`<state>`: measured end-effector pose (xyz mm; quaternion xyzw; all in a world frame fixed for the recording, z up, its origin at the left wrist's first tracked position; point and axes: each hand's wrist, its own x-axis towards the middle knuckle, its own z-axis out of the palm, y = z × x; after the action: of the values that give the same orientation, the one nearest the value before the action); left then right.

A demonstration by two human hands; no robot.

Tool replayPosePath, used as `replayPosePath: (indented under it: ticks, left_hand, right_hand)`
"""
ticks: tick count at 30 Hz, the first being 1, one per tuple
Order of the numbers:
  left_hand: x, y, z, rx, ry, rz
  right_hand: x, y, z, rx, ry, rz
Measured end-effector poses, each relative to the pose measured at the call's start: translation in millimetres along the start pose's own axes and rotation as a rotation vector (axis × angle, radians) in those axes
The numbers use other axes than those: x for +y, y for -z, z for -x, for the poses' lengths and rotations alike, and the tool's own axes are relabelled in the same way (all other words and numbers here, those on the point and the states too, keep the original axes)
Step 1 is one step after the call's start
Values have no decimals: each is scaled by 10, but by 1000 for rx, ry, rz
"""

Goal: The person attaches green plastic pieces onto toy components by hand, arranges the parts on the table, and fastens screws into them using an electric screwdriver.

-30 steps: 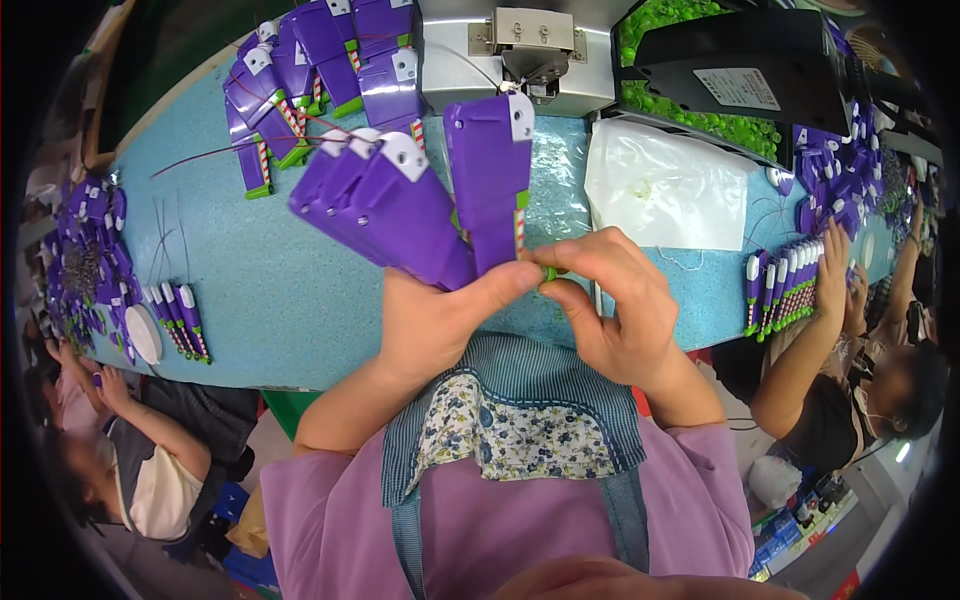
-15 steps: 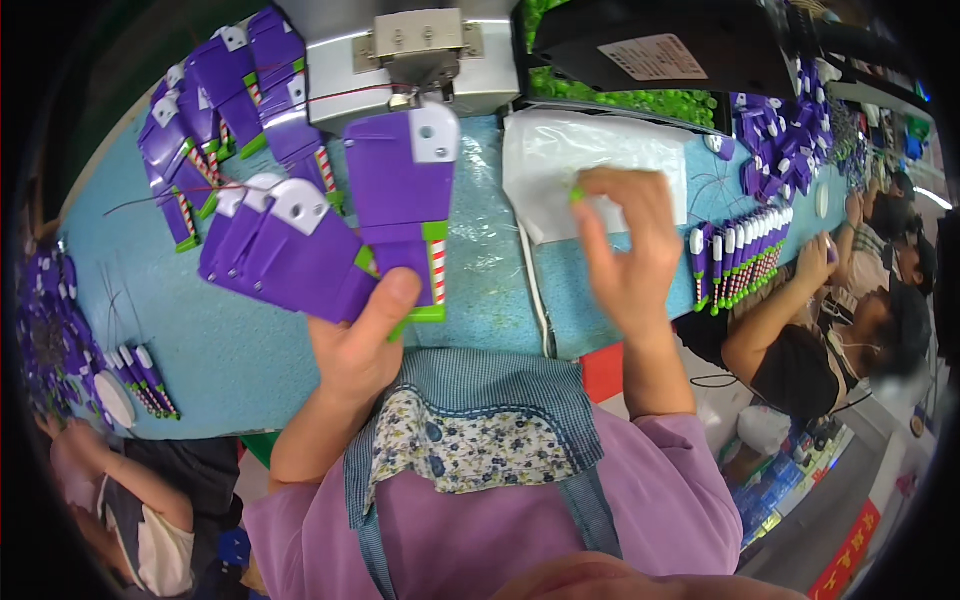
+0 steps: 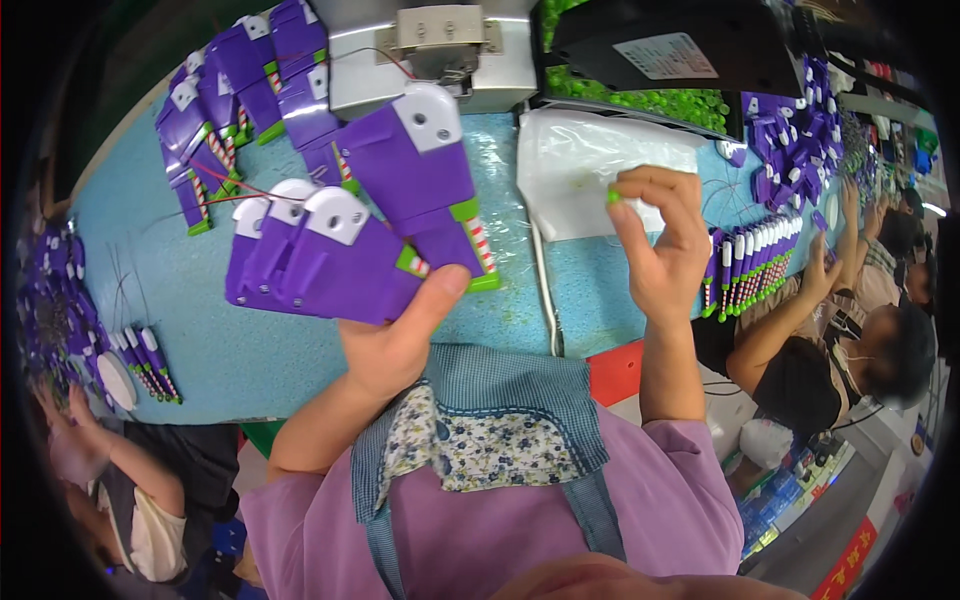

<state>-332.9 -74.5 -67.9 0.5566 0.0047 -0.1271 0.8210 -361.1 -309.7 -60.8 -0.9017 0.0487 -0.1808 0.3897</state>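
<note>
My left hand (image 3: 400, 335) grips a fanned bunch of purple plastic parts (image 3: 345, 265), each with a white end with holes and a green and red-striped edge. One purple part (image 3: 415, 165) stands apart from the bunch, its white end near the metal machine (image 3: 440, 65). Thin dark red wires trail from the bunch. Above a white plastic bag (image 3: 555, 175), my right hand (image 3: 665, 240) is raised, pinching a small green piece (image 3: 613, 196) between thumb and forefinger; its other fingers curl loosely.
More purple parts (image 3: 240, 70) lie at the far left of the blue table (image 3: 300, 385). A tray of small green pieces (image 3: 640, 105) sits under a black device (image 3: 680, 45). At right are a row of striped parts (image 3: 755, 265), a purple pile (image 3: 790, 140) and co-workers (image 3: 800, 360).
My left hand and its parts have shifted right, and the separate part has tilted. My right hand has moved right, still pinching the green piece.
</note>
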Motion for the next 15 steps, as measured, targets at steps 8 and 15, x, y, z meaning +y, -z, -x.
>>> replayPosePath:
  ticks: [8, 15]
  left_hand:
    - [40, 23, -1, -106, -57, -285]
    - [25, 46, 60, -165, -40, -216]
  right_hand:
    - [-444, -272, 156, -225, -158, -658]
    - [-479, -380, 233, -232, -32, -507]
